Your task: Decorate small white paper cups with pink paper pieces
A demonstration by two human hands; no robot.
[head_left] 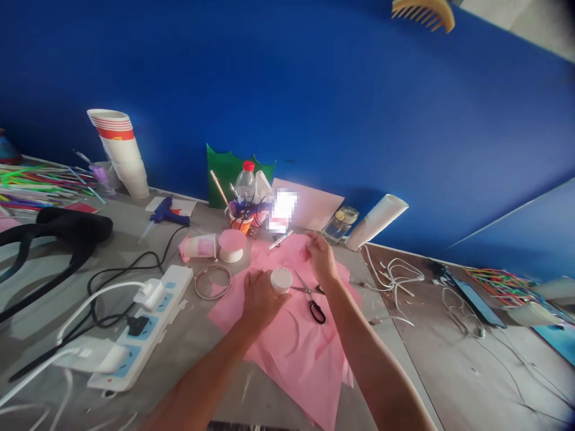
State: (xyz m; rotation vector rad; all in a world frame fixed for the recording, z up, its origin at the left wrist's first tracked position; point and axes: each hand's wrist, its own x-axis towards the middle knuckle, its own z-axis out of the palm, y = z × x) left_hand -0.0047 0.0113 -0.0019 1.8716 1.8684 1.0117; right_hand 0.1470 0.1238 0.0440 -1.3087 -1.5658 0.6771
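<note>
My left hand (263, 302) is closed around the side of a white paper cup (281, 279), whose round end faces up. Under it lies pink sheet material (309, 377), spread over the table in overlapping pieces. My right hand (320, 256) is at the far edge of the pink sheet, fingers curled together; what is between them is hidden. Between my hands, scissors (309, 296) with black handles lie partly spread on the pink. A white pen-like stick (281, 239) rests near the sheet's far edge.
A roll of tape (212, 282), a pink-topped round box (232, 244) and a pink-wrapped cup (200, 246) sit to the left. Nearby are a power strip (148, 335), cables and a blue glue gun (164, 212). A bright phone screen (282, 211) and cup stacks (380, 220) stand behind.
</note>
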